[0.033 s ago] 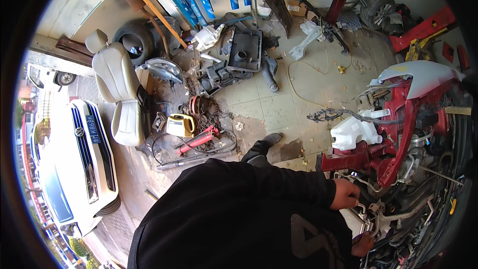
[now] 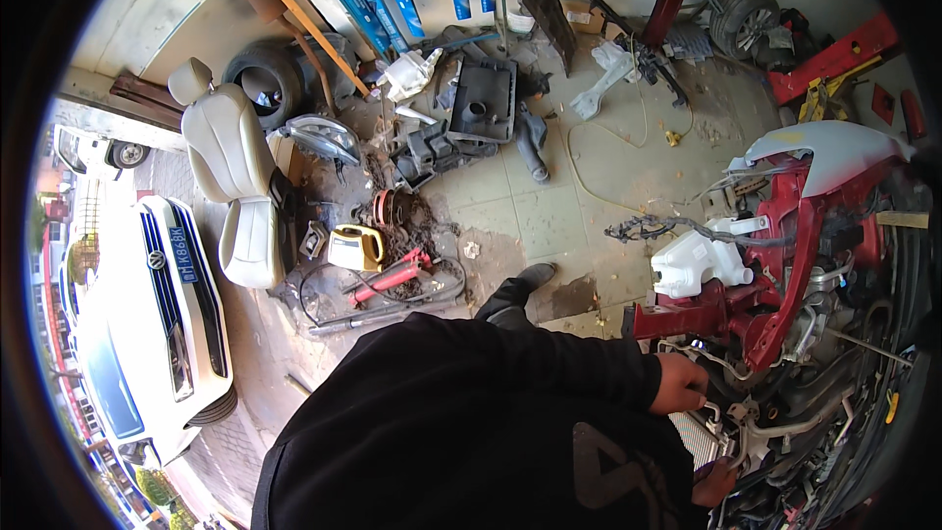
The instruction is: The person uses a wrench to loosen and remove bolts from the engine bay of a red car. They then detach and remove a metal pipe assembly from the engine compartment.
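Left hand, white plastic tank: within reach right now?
Probably yes: the left hand looks close to the white plastic tank, but would likely have to go past the red metal beam between them.

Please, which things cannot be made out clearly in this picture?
Head view:
- What the left hand grips, if anything: hidden by the hand itself.
- Part of the right hand: hidden behind the black jacket.
- Far side of the dismantled car front: cut off by the dark fisheye rim.

Left hand [image 2: 679, 383] with fingers curled, black-sleeved arm [image 2: 589, 370] outstretched; right hand [image 2: 715, 483] lower, partly hidden.
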A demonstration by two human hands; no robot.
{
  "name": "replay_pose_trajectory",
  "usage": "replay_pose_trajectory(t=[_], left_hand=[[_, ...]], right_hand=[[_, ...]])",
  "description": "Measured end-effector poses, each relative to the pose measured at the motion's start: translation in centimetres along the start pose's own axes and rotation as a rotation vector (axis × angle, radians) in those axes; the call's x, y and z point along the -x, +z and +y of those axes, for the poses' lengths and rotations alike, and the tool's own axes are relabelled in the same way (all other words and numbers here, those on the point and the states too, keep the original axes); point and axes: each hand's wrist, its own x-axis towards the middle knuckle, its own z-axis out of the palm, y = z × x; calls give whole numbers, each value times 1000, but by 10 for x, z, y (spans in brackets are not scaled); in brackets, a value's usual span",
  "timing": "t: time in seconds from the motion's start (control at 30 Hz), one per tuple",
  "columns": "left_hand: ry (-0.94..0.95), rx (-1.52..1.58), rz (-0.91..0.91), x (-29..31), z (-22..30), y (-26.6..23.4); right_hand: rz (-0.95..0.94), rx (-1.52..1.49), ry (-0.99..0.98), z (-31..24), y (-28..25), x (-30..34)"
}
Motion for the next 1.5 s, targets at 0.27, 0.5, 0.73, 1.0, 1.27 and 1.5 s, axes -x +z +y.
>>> replay_pose_trajectory(t=[0.27, 0.5, 0.73, 1.0, 1.27, 1.5], left_hand=[[5, -29, -42, -9, 1, -11], [21, -45, -91, -15, 5, -17], [52, -50, -104, -19, 9, -18], [30, -38, -144, -24, 11, -18], [98, -11, -60, -15, 29, -34], [-115, 329, -215, -10, 75, -59]], right_hand=[[52, 106, -49, -5, 14, 10], [77, 75, -9, 0, 12, 15], [33, 54, -14, -2, 9, 22], [59, -35, -27, -8, 20, 29], [97, 31, 126, -19, 19, 37], [55, 126, -119, -70, 23, 64]])
